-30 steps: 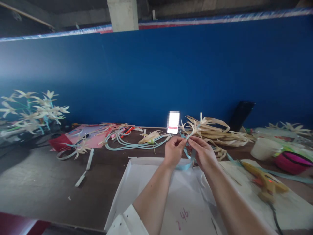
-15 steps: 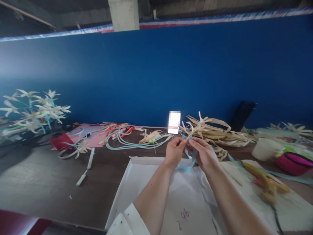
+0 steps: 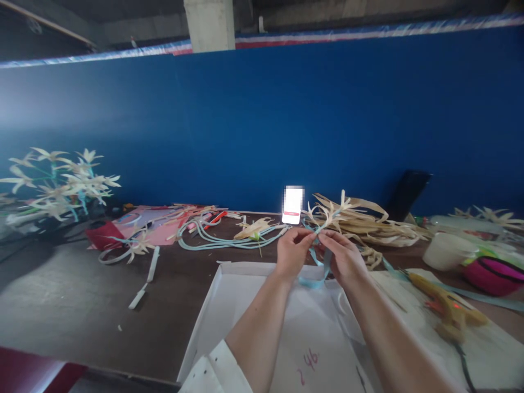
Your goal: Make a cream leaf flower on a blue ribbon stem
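My left hand point(image 3: 293, 252) pinches the stem of a cream husk flower point(image 3: 327, 214) between thumb and forefinger, just above the far end of a white box lid. Close against it, my right hand point(image 3: 343, 255) is closed at the same spot, its thumb and forefinger on the stem and the light-blue ribbon point(image 3: 311, 283). That ribbon hangs in a loop beneath my fingers, over the white box lid point(image 3: 229, 322). The petals point up and away from me. My fingertips hide exactly where ribbon and stem meet.
Dried husks point(image 3: 385, 232) lie behind my hands, near a lit phone point(image 3: 291, 210). To the right are a yellow glue gun point(image 3: 446, 303), a white cup point(image 3: 448, 251) and a pink pouch point(image 3: 493, 275). Finished husk flowers point(image 3: 61, 185), a coiled pale cord point(image 3: 221, 244) and pink paper point(image 3: 159, 232) are leftward.
The flower's head has turned and shifted slightly to the right between my fingers. Both hands stay together in nearly the same place, still pinching.
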{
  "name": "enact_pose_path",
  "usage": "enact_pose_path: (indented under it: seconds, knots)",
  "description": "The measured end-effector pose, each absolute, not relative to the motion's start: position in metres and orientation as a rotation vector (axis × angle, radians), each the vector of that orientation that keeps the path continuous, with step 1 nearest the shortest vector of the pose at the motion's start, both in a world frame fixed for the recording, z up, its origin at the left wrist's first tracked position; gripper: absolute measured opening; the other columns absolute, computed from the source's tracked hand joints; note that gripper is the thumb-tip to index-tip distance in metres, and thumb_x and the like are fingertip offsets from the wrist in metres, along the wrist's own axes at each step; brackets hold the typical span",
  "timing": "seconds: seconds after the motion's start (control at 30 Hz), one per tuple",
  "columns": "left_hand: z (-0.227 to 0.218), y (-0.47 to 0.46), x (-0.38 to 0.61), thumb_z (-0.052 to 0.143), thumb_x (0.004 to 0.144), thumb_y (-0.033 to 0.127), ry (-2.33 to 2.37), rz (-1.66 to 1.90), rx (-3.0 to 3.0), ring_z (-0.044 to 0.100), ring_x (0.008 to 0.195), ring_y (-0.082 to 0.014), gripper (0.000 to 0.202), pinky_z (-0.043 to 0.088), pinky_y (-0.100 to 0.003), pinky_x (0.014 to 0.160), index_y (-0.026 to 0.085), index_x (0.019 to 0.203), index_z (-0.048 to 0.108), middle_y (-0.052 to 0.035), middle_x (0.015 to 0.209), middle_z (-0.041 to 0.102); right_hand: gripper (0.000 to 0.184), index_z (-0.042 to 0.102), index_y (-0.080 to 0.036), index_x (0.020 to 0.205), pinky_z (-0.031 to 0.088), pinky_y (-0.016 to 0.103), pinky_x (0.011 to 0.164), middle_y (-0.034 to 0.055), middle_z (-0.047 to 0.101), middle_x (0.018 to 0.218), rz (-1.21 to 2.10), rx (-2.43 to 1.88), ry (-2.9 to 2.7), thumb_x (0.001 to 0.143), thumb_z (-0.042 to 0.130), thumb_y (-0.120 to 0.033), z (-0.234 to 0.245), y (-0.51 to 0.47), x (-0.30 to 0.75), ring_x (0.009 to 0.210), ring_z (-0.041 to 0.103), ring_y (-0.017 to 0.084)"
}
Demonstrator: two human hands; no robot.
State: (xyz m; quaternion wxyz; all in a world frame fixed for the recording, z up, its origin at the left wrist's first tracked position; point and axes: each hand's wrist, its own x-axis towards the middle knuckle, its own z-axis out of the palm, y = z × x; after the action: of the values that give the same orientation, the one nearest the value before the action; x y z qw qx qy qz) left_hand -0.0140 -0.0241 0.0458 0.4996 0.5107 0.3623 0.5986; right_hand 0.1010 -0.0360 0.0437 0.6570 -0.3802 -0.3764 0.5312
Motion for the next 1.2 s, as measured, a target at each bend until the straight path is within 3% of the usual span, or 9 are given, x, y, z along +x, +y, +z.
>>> enact_pose_path:
  seconds: [0.23,0.57,0.73,0.87,1.07,1.2]
  knots:
    - [0.044,-0.0209,-0.0154,0.065,0.068,0.033,0.884,1.463,1.303,0.048,0.055,-0.0083,0.019,0.039,-0.021,0.055,0.014,0.073,0.065,0.0005,0.063,0.058,0.025,0.061,-0.021,0.081,0.04,0.022,0.046,-0.0027,0.058,0.062,1.143,-0.833,-0.926,0.062,0.076,-0.031,0.0411,-0.0339,0.101,0.051,0.051,0.01]
    - [0.0457,-0.0225,-0.0176,0.069,0.064,0.036,0.665,1.351,1.12,0.039,0.048,-0.0046,0.026,0.03,-0.018,0.047,0.012,0.069,0.06,0.0032,0.056,0.05,0.022,0.06,-0.019,0.068,0.041,0.022,0.048,-0.003,0.053,0.056,1.253,-0.835,-0.929,0.062,0.076,-0.032,0.0421,-0.0351,0.1022,0.052,0.051,0.01]
    - [0.047,-0.0221,-0.0191,0.068,0.065,0.037,0.718,1.362,1.164,0.037,0.047,-0.0045,0.026,0.029,-0.019,0.046,0.013,0.068,0.06,0.0045,0.053,0.046,0.029,0.061,-0.023,0.084,0.031,0.017,0.039,-0.0068,0.052,0.057,1.232,-0.863,-0.924,0.061,0.077,-0.031,0.0453,-0.0366,0.1008,0.041,0.04,0.004]
    - [0.0469,-0.0215,-0.0208,0.068,0.065,0.039,0.709,1.347,1.205,0.036,0.047,-0.0046,0.028,0.028,-0.019,0.046,0.013,0.068,0.06,0.0043,0.053,0.047,0.035,0.06,-0.023,0.088,0.031,0.017,0.039,-0.0034,0.06,0.068,1.263,-0.955,-0.92,0.059,0.078,-0.032,0.0493,-0.04,0.1026,0.046,0.048,0.006]
    - [0.0426,-0.0205,-0.0171,0.068,0.063,0.042,0.728,1.298,1.207,0.037,0.047,-0.0052,0.031,0.028,-0.019,0.047,0.013,0.067,0.059,0.0038,0.053,0.047,0.02,0.062,-0.019,0.083,0.016,0.016,0.035,-0.0089,0.038,0.046,1.324,-0.836,-0.956,0.065,0.07,-0.025,0.0443,-0.0362,0.1071,0.036,0.026,0.003]
    - [0.0411,-0.0223,-0.0133,0.069,0.061,0.044,0.746,1.267,1.185,0.037,0.048,-0.0055,0.033,0.028,-0.019,0.047,0.013,0.068,0.059,0.0036,0.052,0.047,0.019,0.062,-0.019,0.083,0.017,0.017,0.034,-0.0069,0.043,0.051,1.446,-0.77,-0.903,0.064,0.064,-0.022,0.0449,-0.035,0.1079,0.038,0.026,0.004]
